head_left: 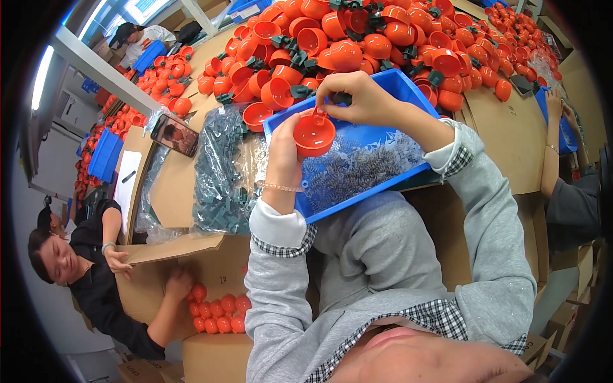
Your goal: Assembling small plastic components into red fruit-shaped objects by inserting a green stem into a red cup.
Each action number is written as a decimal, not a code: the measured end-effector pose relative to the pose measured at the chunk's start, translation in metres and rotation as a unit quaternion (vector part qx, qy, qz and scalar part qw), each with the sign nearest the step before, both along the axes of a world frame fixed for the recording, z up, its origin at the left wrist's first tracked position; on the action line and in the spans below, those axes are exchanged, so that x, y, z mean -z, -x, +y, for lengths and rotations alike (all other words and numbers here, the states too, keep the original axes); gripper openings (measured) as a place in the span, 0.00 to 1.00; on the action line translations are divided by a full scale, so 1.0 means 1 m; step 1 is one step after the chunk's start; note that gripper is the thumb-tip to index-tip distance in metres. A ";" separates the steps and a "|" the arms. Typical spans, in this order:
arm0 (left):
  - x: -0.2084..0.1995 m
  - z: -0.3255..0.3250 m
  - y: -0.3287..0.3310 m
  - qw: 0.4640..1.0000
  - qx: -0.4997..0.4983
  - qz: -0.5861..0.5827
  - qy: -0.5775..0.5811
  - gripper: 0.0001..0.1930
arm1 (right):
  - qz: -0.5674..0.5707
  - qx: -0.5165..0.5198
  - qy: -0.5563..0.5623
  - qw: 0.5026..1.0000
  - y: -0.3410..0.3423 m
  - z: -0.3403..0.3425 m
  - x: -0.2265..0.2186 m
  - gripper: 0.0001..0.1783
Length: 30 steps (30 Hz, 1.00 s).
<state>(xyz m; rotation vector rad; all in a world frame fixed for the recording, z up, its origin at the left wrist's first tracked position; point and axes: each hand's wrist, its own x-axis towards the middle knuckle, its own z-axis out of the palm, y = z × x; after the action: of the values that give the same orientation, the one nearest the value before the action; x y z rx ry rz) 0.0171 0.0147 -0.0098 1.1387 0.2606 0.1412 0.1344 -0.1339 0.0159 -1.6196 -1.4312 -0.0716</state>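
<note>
One blue tray (408,89) of small metal springs, one orange cup (313,134) held up, orange cups beyond heaped past counting, one clear bag of green stems (220,172), one phone (174,135), one cardboard box (211,345) of orange balls.

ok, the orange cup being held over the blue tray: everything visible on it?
The orange cup is a small, glossy half-shell that looks like plastic, its open side facing the camera. The left hand grips its left rim; the right hand pinches at its top edge, fingertips inside. It is held just above the blue tray of small metal springs.
</note>
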 end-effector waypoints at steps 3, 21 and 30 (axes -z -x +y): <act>-0.003 -0.003 0.001 1.000 -0.012 0.008 -0.006 0.19 | -0.082 0.003 0.006 0.997 0.001 0.001 0.004 0.06; -0.002 0.000 0.001 1.000 -0.008 -0.001 0.007 0.20 | 0.407 0.018 0.029 0.913 -0.013 -0.004 -0.004 0.13; -0.003 -0.004 -0.001 1.000 -0.011 -0.024 0.014 0.20 | 0.477 0.005 0.097 0.874 -0.027 -0.016 -0.002 0.20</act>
<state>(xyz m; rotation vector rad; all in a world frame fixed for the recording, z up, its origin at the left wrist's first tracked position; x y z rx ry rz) 0.0182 0.0104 -0.0068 1.1031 0.2316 0.1828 0.1610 -0.1504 0.0177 -1.4690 -0.6556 0.7899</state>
